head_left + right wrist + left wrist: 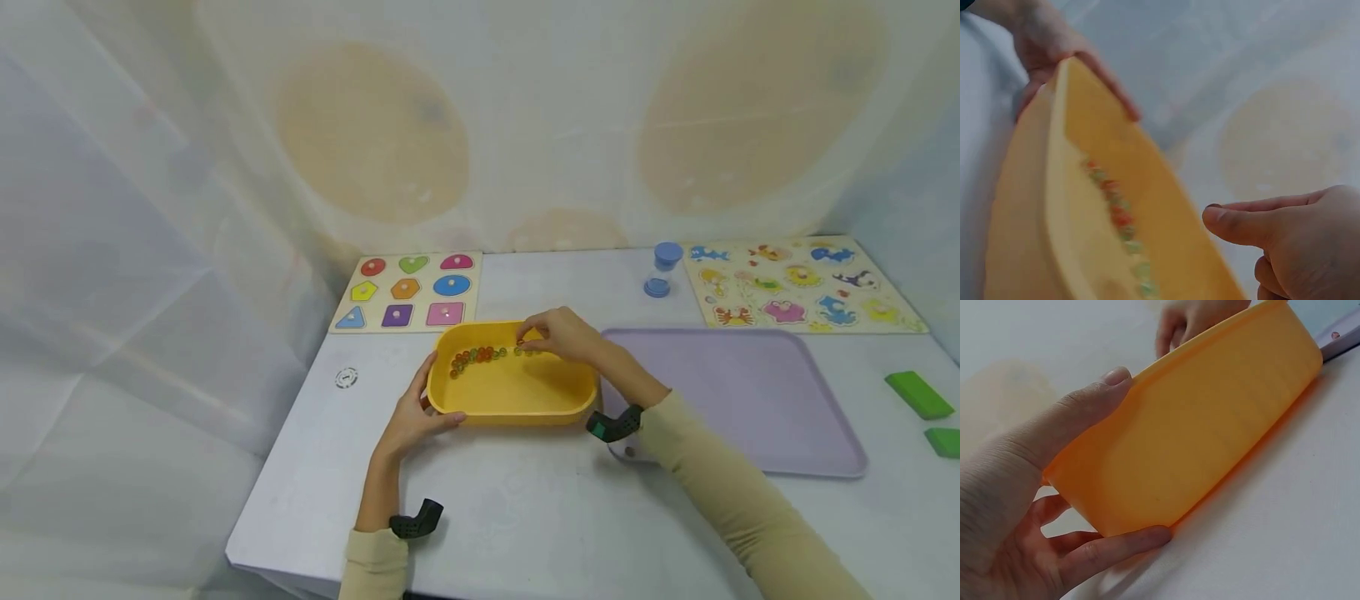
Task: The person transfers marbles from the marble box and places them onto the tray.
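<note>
A yellow plastic bin sits on the table, with red and green marbles lined along its far side. My left hand grips the bin's left end, the thumb on the near wall and a finger low at the bottom edge in the left wrist view. Over the bin's far right part is my right hand. Its thumb and index finger meet at the tips around a small dark reddish marble, mostly hidden by the fingertips.
To the right lies a lilac tray. A shape puzzle board is at the back left, an animal puzzle board at the back right. Near it stands a blue sand timer. Green blocks lie at the far right.
</note>
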A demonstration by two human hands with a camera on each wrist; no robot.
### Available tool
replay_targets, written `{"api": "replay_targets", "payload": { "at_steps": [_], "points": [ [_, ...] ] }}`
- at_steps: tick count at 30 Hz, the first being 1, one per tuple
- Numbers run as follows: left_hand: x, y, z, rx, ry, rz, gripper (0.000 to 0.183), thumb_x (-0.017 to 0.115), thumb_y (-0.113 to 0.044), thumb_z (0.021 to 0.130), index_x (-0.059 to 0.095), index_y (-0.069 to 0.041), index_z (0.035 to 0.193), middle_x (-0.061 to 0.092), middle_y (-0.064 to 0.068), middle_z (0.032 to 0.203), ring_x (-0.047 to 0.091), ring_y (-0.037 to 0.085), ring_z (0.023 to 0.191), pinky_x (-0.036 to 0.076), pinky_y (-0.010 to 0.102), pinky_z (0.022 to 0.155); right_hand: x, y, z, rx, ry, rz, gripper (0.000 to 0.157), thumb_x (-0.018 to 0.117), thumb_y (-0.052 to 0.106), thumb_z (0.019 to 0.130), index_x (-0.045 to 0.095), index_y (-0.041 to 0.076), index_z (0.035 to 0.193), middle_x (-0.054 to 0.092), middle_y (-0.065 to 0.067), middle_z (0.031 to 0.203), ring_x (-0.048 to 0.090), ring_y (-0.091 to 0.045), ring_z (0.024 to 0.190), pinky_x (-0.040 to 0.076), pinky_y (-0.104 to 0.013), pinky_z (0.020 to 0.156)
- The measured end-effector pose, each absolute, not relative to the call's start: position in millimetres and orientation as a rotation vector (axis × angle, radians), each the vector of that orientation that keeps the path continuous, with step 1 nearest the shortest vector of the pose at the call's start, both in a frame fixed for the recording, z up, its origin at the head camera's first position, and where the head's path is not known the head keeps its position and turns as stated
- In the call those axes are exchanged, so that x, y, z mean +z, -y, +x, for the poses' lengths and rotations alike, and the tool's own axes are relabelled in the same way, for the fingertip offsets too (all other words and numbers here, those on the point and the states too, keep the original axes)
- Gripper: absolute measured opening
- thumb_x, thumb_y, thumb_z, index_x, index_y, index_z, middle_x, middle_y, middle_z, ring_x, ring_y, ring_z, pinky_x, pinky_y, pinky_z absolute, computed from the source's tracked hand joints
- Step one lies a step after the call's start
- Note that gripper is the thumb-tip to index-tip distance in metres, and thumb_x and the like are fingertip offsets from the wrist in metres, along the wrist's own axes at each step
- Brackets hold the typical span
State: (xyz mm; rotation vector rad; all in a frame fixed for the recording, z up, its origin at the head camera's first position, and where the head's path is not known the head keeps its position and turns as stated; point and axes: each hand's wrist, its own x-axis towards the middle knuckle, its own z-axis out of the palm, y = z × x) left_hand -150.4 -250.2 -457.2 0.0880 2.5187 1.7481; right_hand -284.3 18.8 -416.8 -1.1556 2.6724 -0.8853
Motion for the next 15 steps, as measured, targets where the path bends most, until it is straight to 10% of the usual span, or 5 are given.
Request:
{"api": "replay_targets", "payload": {
  "at_steps": [4, 15],
  "points": [
    [-455, 249, -151, 1.753, -2.524, 0.084, 0.097, 0.077, -0.019, 0.07, 0.016, -0.03, 0.144, 0.021, -0.003, 0.148, 0.045, 0.031, 0.119, 0.042, 0.039, 0.095, -404, -71, -270, -1.01, -2.792, -0.997, 0.02, 0.065, 0.027, 0.081, 0.068, 0.017, 0.098, 0.035, 0.003, 0.052, 0.031, -0.012, 0.047, 0.025, -0.021, 0.042],
    [-453, 249, -152, 1.748, -2.528, 0.083, 0.095, 0.076, -0.018, 0.07, 0.017, -0.028, 0.144, 0.023, 0.0, 0.147, 0.048, 0.032, 0.115, 0.044, 0.038, 0.094, -455, -222, -244, -0.848, -3.012, -0.496, 0.025, 0.064, 0.029, 0.082, 0.068, 0.01, 0.098, 0.036, 0.0, 0.058, 0.031, -0.012, 0.052, 0.023, -0.023, 0.042]
  ]
}}
